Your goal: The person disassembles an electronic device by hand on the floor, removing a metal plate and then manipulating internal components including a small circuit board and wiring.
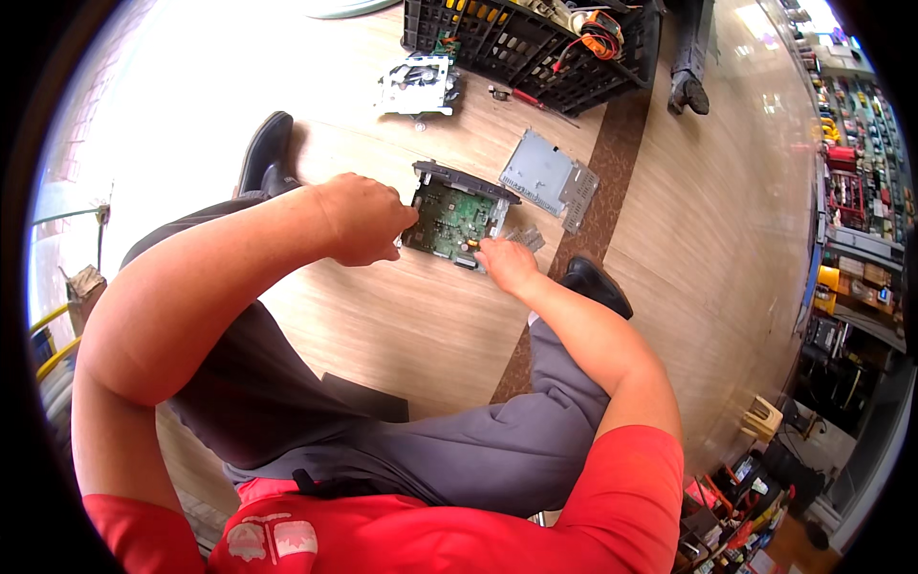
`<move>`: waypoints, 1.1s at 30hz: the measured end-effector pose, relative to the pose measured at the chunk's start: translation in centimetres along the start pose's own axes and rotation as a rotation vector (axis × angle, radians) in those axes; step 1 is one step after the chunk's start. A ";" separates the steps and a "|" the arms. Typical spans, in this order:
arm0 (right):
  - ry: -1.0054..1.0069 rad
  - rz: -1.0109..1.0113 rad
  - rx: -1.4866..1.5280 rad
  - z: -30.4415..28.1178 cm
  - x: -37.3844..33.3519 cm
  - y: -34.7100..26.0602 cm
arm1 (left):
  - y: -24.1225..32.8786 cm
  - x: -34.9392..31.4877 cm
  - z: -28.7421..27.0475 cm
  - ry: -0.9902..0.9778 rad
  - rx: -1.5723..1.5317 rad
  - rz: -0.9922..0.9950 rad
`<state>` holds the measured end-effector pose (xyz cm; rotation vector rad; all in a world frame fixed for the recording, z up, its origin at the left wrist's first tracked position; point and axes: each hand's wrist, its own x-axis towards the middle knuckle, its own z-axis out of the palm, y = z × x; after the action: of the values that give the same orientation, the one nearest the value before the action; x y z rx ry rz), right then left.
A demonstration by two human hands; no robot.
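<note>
An opened electronic unit, with the look of a car stereo, lies on the floor between my feet. Its green circuit board (453, 216) faces up, and a black front panel (467, 181) runs along its far side. My left hand (367, 220) is closed at the unit's left edge, fingers curled and partly hidden behind the back of the hand. At the near right corner, the fingers of my right hand (508, 261) are closed on the metal frame. Just right of the unit lies a grey metal cover plate (537, 172), with a small perforated metal piece (526, 237) nearer my right hand.
A silver disc-drive-like mechanism (418, 86) sits farther off to the left. Behind it stands a black plastic crate (521, 53) of cables and tools. A red-handled screwdriver (535, 102) lies before the crate. My shoes (595, 285) flank the work; cluttered shelves (856, 172) line the right.
</note>
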<state>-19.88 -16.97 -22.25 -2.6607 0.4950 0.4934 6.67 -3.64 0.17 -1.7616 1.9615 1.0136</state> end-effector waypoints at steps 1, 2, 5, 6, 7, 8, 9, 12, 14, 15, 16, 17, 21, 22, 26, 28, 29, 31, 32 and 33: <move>0.003 -0.011 0.018 -0.2 -0.1 -0.1 | 0.0 -0.1 0.1 0.003 -0.001 0.002; -0.007 -0.029 0.000 -0.4 -0.1 -0.2 | -0.1 -0.1 0.1 0.005 -0.002 0.004; -0.005 -0.099 -0.076 -1.1 0.0 -0.8 | -0.3 -0.2 0.4 0.006 -0.012 0.011; 0.016 -0.132 -0.118 -1.2 -0.2 -1.2 | -0.4 -0.2 0.5 0.005 -0.017 0.012; 0.039 -0.157 -0.163 -1.4 -0.5 -1.3 | -0.3 -0.1 0.4 0.003 -0.017 0.013; 0.075 -0.147 -0.149 -1.0 -0.5 -1.0 | -0.2 0.0 0.3 0.001 -0.016 0.014; 0.110 -0.137 -0.134 -0.5 -0.5 -0.7 | -0.1 0.1 0.2 -0.002 -0.015 0.015; 0.014 -0.051 -0.127 -0.4 0.0 -0.5 | -0.1 0.0 0.2 0.002 -0.018 0.010; -0.050 -0.024 -0.120 -0.5 0.0 -0.5 | -0.1 -0.1 0.2 0.003 -0.024 0.008; -0.045 -0.038 -0.111 -0.6 -0.1 -0.4 | -0.1 -0.1 0.2 0.004 -0.028 0.008; -0.043 -0.053 -0.101 -0.7 -0.2 -0.5 | -0.1 -0.1 0.2 0.002 -0.033 0.003; -0.036 -0.073 -0.097 -0.7 -0.3 -0.6 | -0.1 -0.1 0.1 -0.001 -0.038 -0.001; 0.006 -0.107 -0.086 -0.5 -0.5 -0.7 | 0.0 -0.1 0.0 -0.009 -0.034 0.005; 0.022 -0.107 -0.085 -0.4 -0.5 -0.6 | 0.0 -0.1 0.0 -0.007 -0.032 0.006; 0.012 -0.031 -0.110 0.2 -0.3 -0.6 | 0.1 -0.1 0.0 -0.003 -0.023 0.011; -0.079 -0.018 -0.142 0.3 -0.1 -0.5 | 0.1 -0.1 0.0 0.003 -0.020 0.016; -0.102 -0.013 -0.138 0.3 0.0 -0.5 | 0.0 -0.1 0.1 0.008 -0.018 0.019; -0.146 -0.005 -0.129 0.1 0.1 -0.7 | -0.1 -0.1 0.1 0.012 -0.017 0.020; -0.109 -0.050 -0.131 -0.1 0.0 -0.9 | -0.1 -0.2 0.1 0.010 -0.018 0.017; -0.072 -0.095 -0.134 -0.3 -0.2 -1.0 | -0.1 -0.2 0.2 0.007 -0.019 0.014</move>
<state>-19.57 -16.15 -21.63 -2.7661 0.3230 0.6114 6.80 -3.36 0.18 -1.7659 1.9780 1.0348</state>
